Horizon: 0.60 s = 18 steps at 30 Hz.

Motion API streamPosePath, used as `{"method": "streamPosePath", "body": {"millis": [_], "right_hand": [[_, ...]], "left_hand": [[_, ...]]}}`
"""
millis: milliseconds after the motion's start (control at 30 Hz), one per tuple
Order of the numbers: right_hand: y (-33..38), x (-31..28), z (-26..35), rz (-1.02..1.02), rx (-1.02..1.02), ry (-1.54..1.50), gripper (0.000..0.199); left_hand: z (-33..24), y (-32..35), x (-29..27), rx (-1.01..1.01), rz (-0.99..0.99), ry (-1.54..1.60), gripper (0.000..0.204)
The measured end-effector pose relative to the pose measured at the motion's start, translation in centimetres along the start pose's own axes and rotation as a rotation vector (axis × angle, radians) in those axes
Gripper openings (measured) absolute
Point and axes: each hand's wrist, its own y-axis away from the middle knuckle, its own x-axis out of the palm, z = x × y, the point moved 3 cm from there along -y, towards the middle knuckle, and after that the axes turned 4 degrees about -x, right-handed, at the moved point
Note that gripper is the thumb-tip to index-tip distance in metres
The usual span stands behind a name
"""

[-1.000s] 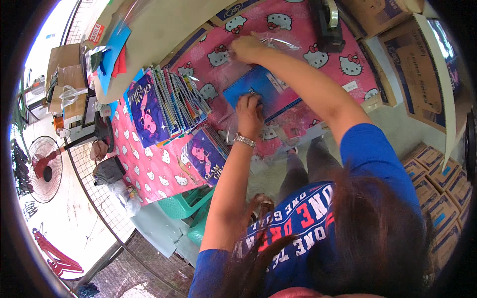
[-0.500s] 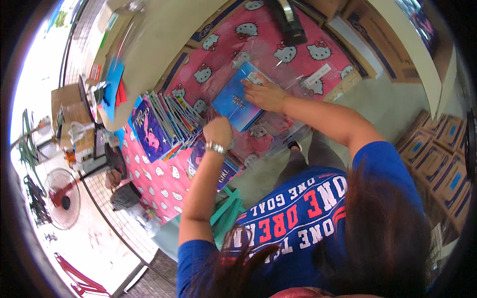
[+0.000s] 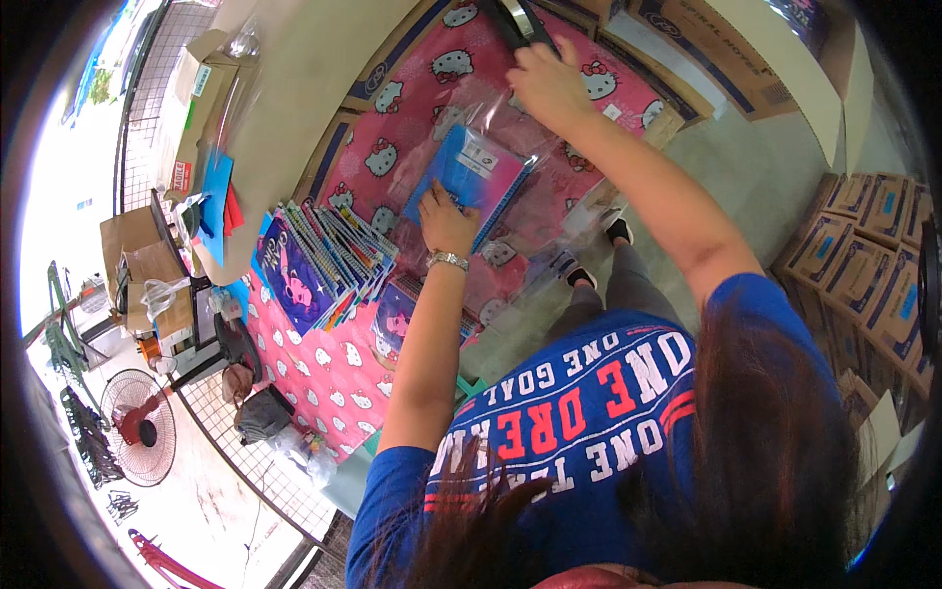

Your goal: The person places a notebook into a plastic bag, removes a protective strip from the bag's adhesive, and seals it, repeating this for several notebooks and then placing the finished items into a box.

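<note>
A blue and pink spiral notebook (image 3: pixel 500 179) lies on the pink cartoon-print table cover, with clear plastic around it. A white label (image 3: pixel 478 155) shows near its far edge. My left hand (image 3: pixel 448 221), with a metal-band watch on its wrist, rests on the notebook's near left part, fingers laid out flat. Farther off, my right hand (image 3: pixel 551 86) is stretched over the near end of a long black object (image 3: pixel 518 22), fingers apart. Whether those fingers touch it I cannot tell, and the object's kind is unclear.
Left of my left hand stands a fanned stack of spiral notebooks (image 3: pixel 324 260). Another notebook (image 3: pixel 394 319) lies close to my left forearm. Cardboard cartons (image 3: pixel 863 265) are piled at the right. A standing fan (image 3: pixel 139 427) is at the far left.
My right hand has left the notebook and moved away to the black object, uncovering the white label. My left hand has gone from beside the notebook onto its cover.
</note>
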Motion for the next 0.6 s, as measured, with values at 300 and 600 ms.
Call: {"method": "streamPosePath", "body": {"millis": [300, 600], "right_hand": [[12.5, 5.0, 12.7, 0.424, -0.411, -0.302, 0.083], [8.5, 6.0, 14.2, 0.615, -0.469, -0.356, 0.09]], "left_hand": [[-0.2, -0.8, -0.5, 0.092, 0.148, -0.123, 0.019], [-2.7, -0.9, -1.4, 0.054, 0.353, -0.197, 0.019]]}}
